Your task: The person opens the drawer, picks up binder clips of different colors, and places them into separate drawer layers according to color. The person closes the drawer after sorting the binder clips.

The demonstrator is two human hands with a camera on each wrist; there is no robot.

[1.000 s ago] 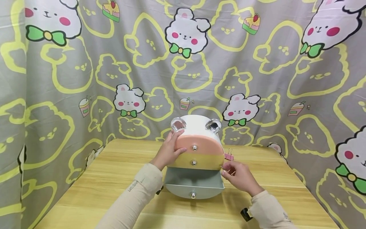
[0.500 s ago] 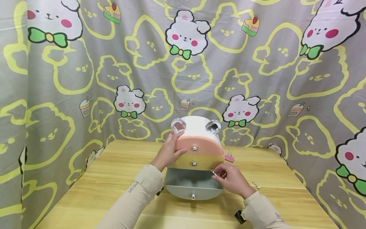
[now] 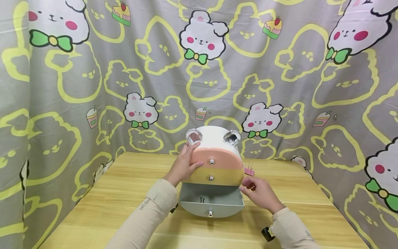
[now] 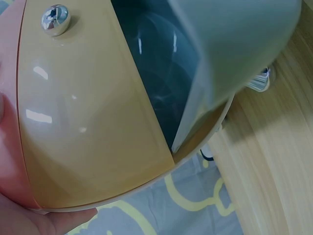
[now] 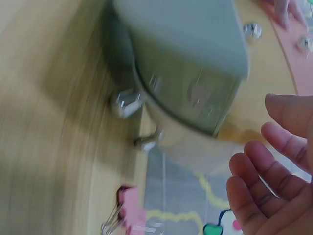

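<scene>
A rounded mini drawer box (image 3: 217,136) with silver ears stands on the table. Its pink and yellow drawers are shut, and the grey-green bottom drawer (image 3: 196,209) is pulled out. Small dark wire handles, like a binder clip's (image 3: 202,200), show inside that drawer. My left hand (image 3: 183,166) holds the box's left side, thumb on the pink front and fingers by the ear. Beside the drawer's right edge is my right hand (image 3: 259,193); the right wrist view shows its fingers (image 5: 249,186) loosely bent with nothing between them.
A pink binder clip (image 3: 249,171) lies behind the box on the right, also seen in the right wrist view. The wooden table (image 3: 133,173) reaches back to a patterned curtain (image 3: 211,86). Silver feet (image 5: 126,103) hold the box up.
My right hand carried a small metal-handled clip left over the open drawer, then came back right without it. Dark handles now show in the drawer. My left hand has stayed put.
</scene>
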